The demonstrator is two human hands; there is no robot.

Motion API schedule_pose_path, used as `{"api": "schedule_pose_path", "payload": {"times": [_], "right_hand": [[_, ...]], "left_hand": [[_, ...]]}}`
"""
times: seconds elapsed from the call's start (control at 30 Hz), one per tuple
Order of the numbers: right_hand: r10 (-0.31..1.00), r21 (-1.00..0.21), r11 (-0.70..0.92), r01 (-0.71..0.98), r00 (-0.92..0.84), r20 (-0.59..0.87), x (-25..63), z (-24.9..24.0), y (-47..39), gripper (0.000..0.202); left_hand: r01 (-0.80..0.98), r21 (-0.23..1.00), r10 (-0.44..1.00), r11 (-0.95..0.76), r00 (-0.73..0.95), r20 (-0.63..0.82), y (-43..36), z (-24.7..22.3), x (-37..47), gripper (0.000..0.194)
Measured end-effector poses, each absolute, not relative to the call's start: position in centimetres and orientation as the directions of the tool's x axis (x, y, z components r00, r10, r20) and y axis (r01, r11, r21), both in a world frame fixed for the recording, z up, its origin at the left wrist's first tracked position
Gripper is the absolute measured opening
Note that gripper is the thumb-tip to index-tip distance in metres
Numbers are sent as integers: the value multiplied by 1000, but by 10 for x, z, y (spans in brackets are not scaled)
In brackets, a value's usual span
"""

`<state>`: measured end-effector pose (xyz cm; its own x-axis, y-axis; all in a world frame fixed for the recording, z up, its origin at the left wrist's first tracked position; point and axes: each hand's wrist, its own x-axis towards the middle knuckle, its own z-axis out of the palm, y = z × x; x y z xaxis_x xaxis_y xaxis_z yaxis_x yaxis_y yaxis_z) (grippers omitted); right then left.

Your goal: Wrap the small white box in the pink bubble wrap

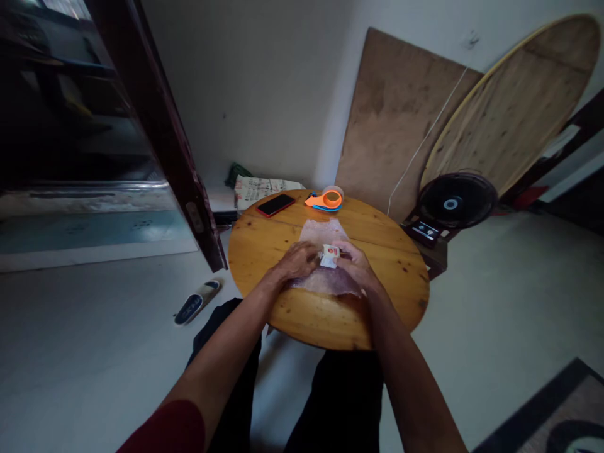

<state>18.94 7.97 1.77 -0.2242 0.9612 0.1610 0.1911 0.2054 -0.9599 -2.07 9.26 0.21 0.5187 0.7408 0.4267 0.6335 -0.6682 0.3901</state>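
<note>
A small white box with a red mark [329, 255] is over a sheet of bubble wrap [325, 229] spread on the round wooden table. From the right, my right hand [355, 263] grips the box, thumb at its near side and fingers at its far side. My left hand [301, 259] lies on the bubble wrap at the box's left edge. Its fingers are curled, and I cannot tell whether they hold the wrap, the box or nothing.
On the table [396, 270] are an orange tape dispenser [331, 199] and a phone with a red edge [275, 204]. A black fan [450, 202] stands to the right. A slipper [197, 302] lies on the floor at left, near a dark door frame [160, 119].
</note>
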Motion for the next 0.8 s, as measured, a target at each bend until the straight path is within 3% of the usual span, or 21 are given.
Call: {"api": "schedule_pose_path", "payload": {"times": [0.2,0.8], "right_hand": [[942,-928,244,282,-298,157,189,15,80,59],[915,-900,296,320,-366,170,192,13,82,43]], "left_hand": [[641,397,752,-657,518,407,92,6,-21,26],[665,365,757,-652,536,374,92,6,-22,24]]}}
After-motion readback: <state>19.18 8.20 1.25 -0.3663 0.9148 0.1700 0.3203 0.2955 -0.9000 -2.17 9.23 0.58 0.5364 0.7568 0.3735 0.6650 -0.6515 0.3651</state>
